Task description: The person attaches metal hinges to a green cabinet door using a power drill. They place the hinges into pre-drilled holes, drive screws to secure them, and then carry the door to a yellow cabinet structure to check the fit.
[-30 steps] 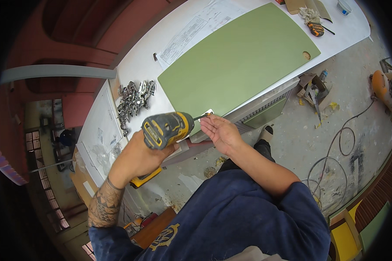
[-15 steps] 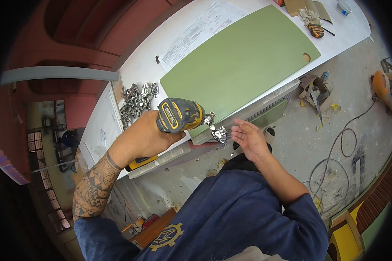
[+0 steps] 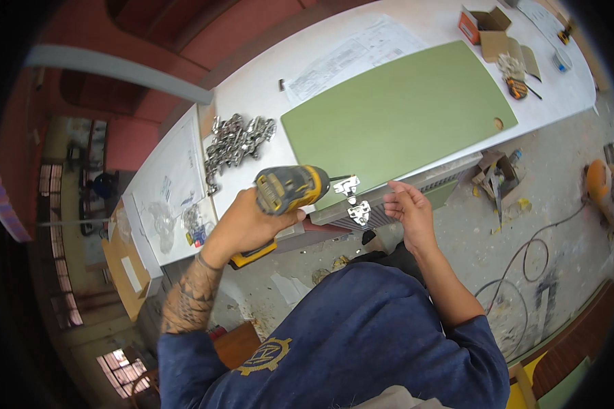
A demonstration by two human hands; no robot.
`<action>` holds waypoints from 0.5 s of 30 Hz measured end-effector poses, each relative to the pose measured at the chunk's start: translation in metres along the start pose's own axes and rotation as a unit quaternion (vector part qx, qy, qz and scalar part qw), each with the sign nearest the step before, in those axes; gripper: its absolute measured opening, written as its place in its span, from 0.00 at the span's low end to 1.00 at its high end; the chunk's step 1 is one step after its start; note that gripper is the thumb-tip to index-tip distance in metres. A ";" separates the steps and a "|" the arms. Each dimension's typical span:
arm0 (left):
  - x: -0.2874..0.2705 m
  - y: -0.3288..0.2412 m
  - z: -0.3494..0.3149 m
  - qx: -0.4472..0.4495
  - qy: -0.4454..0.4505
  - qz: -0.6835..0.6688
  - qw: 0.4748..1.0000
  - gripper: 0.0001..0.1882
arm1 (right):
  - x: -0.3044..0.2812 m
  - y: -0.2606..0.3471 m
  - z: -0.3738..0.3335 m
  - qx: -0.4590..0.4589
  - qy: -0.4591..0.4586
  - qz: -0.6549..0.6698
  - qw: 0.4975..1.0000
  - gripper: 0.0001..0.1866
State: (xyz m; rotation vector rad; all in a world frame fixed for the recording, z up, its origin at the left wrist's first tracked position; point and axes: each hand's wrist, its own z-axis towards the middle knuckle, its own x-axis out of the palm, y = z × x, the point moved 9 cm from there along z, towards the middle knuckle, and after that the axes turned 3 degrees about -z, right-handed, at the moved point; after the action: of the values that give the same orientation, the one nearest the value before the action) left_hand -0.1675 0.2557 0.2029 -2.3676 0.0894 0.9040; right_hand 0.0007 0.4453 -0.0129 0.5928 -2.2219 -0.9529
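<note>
My left hand is closed around the handle of a black-and-yellow cordless drill. Its dark bit points right, and the tip reaches the metal cabinet hinge. That hinge sits at the near edge of the green panel, one part over the panel and the other sticking out past the edge. Just right of the hinge, my right hand hovers apart from it, fingers half bent and loosely parted. Nothing shows in that hand, though part of its palm is hidden.
A heap of metal hinges lies on the white table left of the panel. Paper drawings lie behind it. An open orange box and an orange-and-black tool are at the far right. A cable loops across the floor.
The view has shifted, so the table sits further right in the picture. The drill stays at the hinge in my left hand. My right hand's fingers have bent somewhat more.
</note>
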 end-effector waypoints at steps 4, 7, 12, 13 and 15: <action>-0.021 0.097 -0.069 0.019 -0.221 -0.265 0.938 0.13 | 0.078 0.036 -0.012 -0.216 0.083 -0.307 0.923 0.15; -0.009 0.163 -0.116 0.040 -0.319 -0.386 0.865 0.11 | 0.163 0.049 -0.019 -0.378 0.153 -0.459 0.789 0.12; 0.051 0.246 -0.154 -0.006 -0.421 -0.513 0.748 0.15 | 0.260 -0.009 0.024 -0.458 0.200 -0.600 0.625 0.10; 0.065 0.258 -0.159 -0.016 -0.423 -0.502 0.754 0.15 | 0.268 -0.022 0.035 -0.445 0.204 -0.638 0.594 0.08; 0.094 0.271 -0.165 -0.028 -0.427 -0.507 0.748 0.15 | 0.269 -0.045 0.058 -0.434 0.185 -0.690 0.548 0.07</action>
State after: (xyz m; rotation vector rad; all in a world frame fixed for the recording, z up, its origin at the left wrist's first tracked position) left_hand -0.0694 -0.0444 0.1040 -1.3925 -1.4352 1.2342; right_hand -0.2199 0.2786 0.0235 1.7967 -0.2580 -2.1051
